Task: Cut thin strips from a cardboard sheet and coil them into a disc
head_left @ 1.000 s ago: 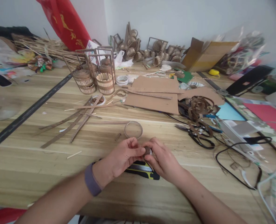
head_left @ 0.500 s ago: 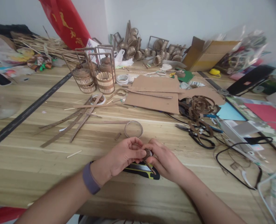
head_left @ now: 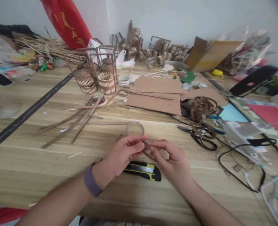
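Note:
Between thumb and fingers, my left hand (head_left: pixel 126 153) pinches a small brown coil of corrugated cardboard strip (head_left: pixel 145 145). A short loose tail of the strip slants down from it to the right. My right hand (head_left: pixel 171 160) has its thumb and index finger closed at the coil's right side, on or against the strip. Beneath the hands a black and yellow utility knife (head_left: pixel 142 170) lies flat on the table. Just beyond them rests a thin ring (head_left: pixel 135 129), with a small brown piece (head_left: pixel 119 137) to its left.
Cardboard strips (head_left: pixel 80 121) lie crossed at the left. Small lidded baskets in frames (head_left: pixel 86 81) stand behind them. Flat cardboard sheets (head_left: pixel 155 102) are at centre back. Black-handled scissors (head_left: pixel 204 141), curled strips (head_left: pixel 203 110) and a black cable (head_left: pixel 237 147) occupy the right.
Both hands have risen slightly off the knife, uncovering more of it. My right hand has drawn back a little to the right, and the coil shows more of its face.

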{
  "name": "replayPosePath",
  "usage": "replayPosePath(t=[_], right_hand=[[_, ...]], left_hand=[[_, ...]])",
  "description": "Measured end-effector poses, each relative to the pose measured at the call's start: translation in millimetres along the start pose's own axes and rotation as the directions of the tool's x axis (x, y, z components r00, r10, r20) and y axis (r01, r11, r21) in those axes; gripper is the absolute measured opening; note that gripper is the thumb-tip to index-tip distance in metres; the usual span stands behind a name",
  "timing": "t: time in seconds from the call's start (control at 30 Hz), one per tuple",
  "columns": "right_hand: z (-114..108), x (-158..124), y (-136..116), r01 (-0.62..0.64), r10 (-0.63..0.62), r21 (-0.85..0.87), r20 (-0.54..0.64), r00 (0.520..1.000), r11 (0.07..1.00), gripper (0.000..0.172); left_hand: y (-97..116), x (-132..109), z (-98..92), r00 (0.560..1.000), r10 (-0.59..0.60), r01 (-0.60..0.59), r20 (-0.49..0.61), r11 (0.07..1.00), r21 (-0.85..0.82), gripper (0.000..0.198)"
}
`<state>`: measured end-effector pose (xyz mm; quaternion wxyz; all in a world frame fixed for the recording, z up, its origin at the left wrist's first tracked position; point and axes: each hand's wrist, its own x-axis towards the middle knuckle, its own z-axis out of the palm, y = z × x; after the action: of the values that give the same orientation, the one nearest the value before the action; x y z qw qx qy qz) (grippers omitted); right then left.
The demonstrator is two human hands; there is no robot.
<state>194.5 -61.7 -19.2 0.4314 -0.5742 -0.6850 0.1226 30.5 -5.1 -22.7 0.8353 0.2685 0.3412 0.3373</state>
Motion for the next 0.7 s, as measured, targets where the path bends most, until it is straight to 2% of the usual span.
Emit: replayPosePath(t=[0.17,0.47,0.7], right_hand=[[3.2,-2.2,0.9,-0.044,0.044,0.022,-0.019,0.999,0.999,0.009],[7.1,-3.1,1.9,-0.162,0.161,0.100,0.025,0.987,0.982,0.012],[6.3,-3.0,1.9,-0.149,0.146,0.077,0.050,0.988,0.986,0.012]], left_hand=[[-3.9,2.7,-0.6,0.999,0.041,-0.040,-0.026,0.998,0.046,0.040],[-1.9,-1.5,-0.1,0.998,0.058,-0.055,-0.038,0.996,0.068,0.040],[-2.4,-0.2,-0.6,0.999,0.026,-0.023,-0.042,0.997,0.075,0.043]])
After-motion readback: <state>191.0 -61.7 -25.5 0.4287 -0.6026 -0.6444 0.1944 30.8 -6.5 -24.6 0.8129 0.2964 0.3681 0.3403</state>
